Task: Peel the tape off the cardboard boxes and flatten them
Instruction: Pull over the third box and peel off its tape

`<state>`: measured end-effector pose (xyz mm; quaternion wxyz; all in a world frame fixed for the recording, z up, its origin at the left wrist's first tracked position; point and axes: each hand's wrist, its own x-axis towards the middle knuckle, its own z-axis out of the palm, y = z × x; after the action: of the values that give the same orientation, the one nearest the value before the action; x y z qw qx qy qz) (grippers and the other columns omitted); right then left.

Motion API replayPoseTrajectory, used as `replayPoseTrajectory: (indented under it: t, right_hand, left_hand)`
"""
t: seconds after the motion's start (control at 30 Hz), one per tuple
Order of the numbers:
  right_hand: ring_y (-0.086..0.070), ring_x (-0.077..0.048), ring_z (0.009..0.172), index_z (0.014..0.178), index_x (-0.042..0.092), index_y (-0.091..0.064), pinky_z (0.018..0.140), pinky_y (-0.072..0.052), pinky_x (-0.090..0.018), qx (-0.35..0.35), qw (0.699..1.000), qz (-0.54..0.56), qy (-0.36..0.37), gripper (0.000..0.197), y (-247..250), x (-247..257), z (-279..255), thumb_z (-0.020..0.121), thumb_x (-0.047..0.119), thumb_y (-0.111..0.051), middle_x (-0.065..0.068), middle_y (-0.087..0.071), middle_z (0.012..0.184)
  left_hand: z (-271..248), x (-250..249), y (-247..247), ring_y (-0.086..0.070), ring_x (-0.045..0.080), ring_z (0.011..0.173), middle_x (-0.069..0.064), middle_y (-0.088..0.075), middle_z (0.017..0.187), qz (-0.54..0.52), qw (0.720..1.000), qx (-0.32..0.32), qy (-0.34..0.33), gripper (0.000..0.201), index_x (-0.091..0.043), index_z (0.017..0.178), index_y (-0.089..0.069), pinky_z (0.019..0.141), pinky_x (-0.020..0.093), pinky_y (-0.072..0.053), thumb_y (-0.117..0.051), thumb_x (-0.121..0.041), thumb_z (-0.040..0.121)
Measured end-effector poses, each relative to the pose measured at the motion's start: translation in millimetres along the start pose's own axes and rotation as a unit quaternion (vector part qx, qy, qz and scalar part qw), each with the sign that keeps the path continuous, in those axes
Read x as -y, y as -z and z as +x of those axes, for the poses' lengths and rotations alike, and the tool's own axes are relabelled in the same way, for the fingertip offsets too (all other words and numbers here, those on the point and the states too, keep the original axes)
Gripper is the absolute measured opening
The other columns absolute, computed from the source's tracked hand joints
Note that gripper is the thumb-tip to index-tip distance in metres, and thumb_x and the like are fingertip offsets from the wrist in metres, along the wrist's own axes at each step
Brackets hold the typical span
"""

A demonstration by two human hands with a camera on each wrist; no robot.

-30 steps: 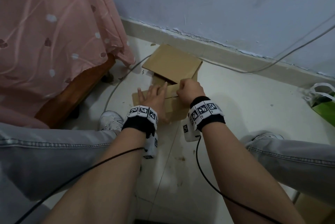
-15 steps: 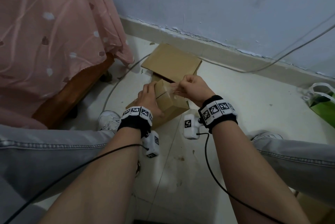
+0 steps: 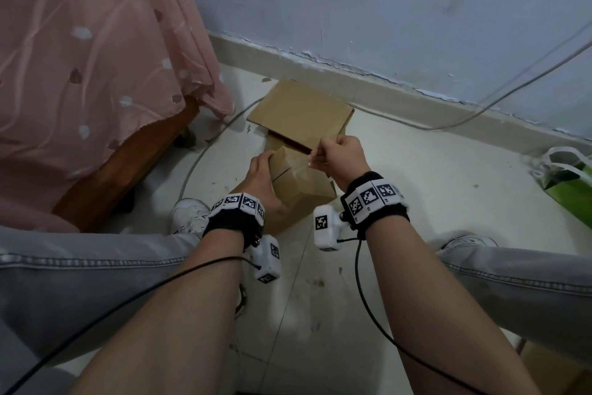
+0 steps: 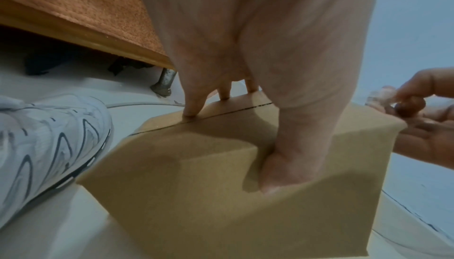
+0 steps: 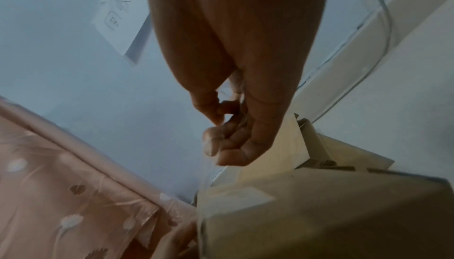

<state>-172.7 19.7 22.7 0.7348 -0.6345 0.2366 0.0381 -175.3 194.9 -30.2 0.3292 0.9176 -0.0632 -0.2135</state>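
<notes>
The right hand [image 3: 339, 157] pinches a strip of clear tape [image 3: 302, 160], drawn taut off the small cardboard box [image 3: 301, 193], which sits tipped on the floor [image 3: 416, 202] under the gripping left hand [image 3: 262, 180]. Peeling looks underway, flattening not begun. A second box [image 3: 301, 109] lies behind, apparently flattened. The tape's attached end is hard to see; its remaining length cannot be told.

Left hand [image 4: 270, 80] gripping tilted cardboard box [image 4: 233, 195] beside sneaker [image 4: 44, 146].
</notes>
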Motion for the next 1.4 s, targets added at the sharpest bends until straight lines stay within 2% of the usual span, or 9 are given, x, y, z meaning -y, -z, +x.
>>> replayPoseTrajectory:
  t: [0.2,0.37,0.47,0.57,0.67,0.83,1.03,1.3,1.4]
  right_hand:
    - [-0.055,-0.024,0.068,0.097,0.007,-0.046,0.068,-0.053,-0.039,-0.031,0.988,-0.151,-0.017,0.011,-15.2,-10.8,4.6,0.093,0.016,-0.05,-0.012,-0.055,0.082]
    - [-0.058,-0.022,0.102,0.136,0.013,-0.034,0.089,-0.051,-0.038,0.132,0.893,-0.431,-0.016,0.054,-17.9,11.7,-6.4,0.093,0.032,-0.061,-0.007,-0.056,0.121]
    - [-0.057,-0.019,0.092,0.113,0.01,-0.056,0.077,-0.048,-0.033,0.182,0.832,-0.523,-0.025,0.056,-15.7,16.9,-7.5,0.084,0.057,-0.067,0.001,-0.058,0.1]
    - [-0.053,-0.017,0.065,0.079,0.014,-0.054,0.056,-0.038,-0.029,0.142,0.812,-0.566,-0.008,0.048,-16.5,8.3,-6.8,0.08,0.059,-0.07,0.0,-0.054,0.073]
    - [-0.059,-0.02,0.081,0.089,0.013,-0.061,0.065,-0.043,-0.028,0.142,0.822,-0.552,0.0,0.034,-13.9,0.5,-3.7,0.084,0.045,-0.074,-0.002,-0.063,0.085]
    - [-0.046,-0.014,0.058,0.063,0.017,-0.051,0.06,-0.043,-0.027,0.208,0.903,-0.376,-0.017,0.035,-2.5,-7.6,-3.0,0.091,0.026,-0.071,0.001,-0.05,0.059]
    - [-0.053,-0.013,0.057,0.065,0.014,-0.05,0.058,-0.05,-0.024,0.207,0.924,-0.321,-0.028,0.033,3.9,-10.0,1.0,0.095,0.009,-0.063,-0.005,-0.055,0.067]
    - [-0.071,-0.041,0.08,0.091,0.002,-0.05,0.076,-0.061,-0.047,0.025,0.998,-0.046,-0.025,0.014,43.0,5.0,11.3,0.091,-0.011,-0.05,-0.03,-0.063,0.087]
    - [-0.064,-0.03,0.067,0.107,0.009,-0.038,0.069,-0.059,-0.043,-0.052,0.998,0.018,-0.01,0.034,60.7,11.4,23.6,0.086,-0.016,-0.05,-0.025,-0.055,0.09]
  left_hand:
    - [-1.8,1.9,-7.3,-0.041,0.03,0.128,0.002,-0.022,0.143,-0.004,1.0,0.0,-0.003,0.123,-0.031,0.144,-0.013,0.102,0.051,-0.044,-0.091,-0.019,0.05]
    - [-2.0,2.7,-8.7,-0.041,0.031,0.128,0.003,-0.024,0.142,0.005,1.0,-0.007,0.0,0.123,-0.029,0.143,-0.013,0.1,0.05,-0.046,-0.09,-0.019,0.048]
    - [-3.5,1.3,-9.9,-0.041,0.029,0.128,0.002,-0.025,0.141,0.005,1.0,-0.008,0.004,0.121,-0.031,0.143,-0.013,0.097,0.048,-0.048,-0.089,-0.017,0.049]
    - [-4.7,-0.9,-15.8,-0.042,0.026,0.127,0.001,-0.025,0.143,0.012,1.0,-0.01,-0.008,0.117,-0.027,0.145,-0.015,0.091,0.035,-0.047,-0.086,-0.014,0.054]
    - [-7.3,-2.9,-16.7,-0.04,0.027,0.129,0.001,-0.021,0.148,0.02,1.0,0.002,-0.01,0.117,-0.025,0.148,-0.012,0.092,0.036,-0.045,-0.086,-0.015,0.057]
    - [-8.3,2.4,-12.1,-0.039,0.03,0.129,0.004,-0.022,0.144,-0.001,1.0,-0.001,-0.008,0.121,-0.027,0.146,-0.012,0.101,0.045,-0.044,-0.088,-0.016,0.052]
    - [-8.4,2.2,-10.0,-0.039,0.028,0.128,0.002,-0.022,0.143,-0.029,1.0,-0.001,0.001,0.12,-0.028,0.145,-0.013,0.102,0.044,-0.044,-0.088,-0.013,0.052]
    - [-14.9,18.2,6.2,-0.032,0.033,0.136,0.006,-0.017,0.15,-0.083,0.995,-0.015,0.055,0.124,-0.024,0.149,-0.006,0.109,0.045,-0.035,-0.088,-0.005,0.057]
    - [-16.4,17.5,10.0,-0.031,0.034,0.136,0.008,-0.017,0.151,-0.092,0.994,-0.017,0.062,0.129,-0.03,0.151,0.0,0.108,0.044,-0.033,-0.086,-0.003,0.059]
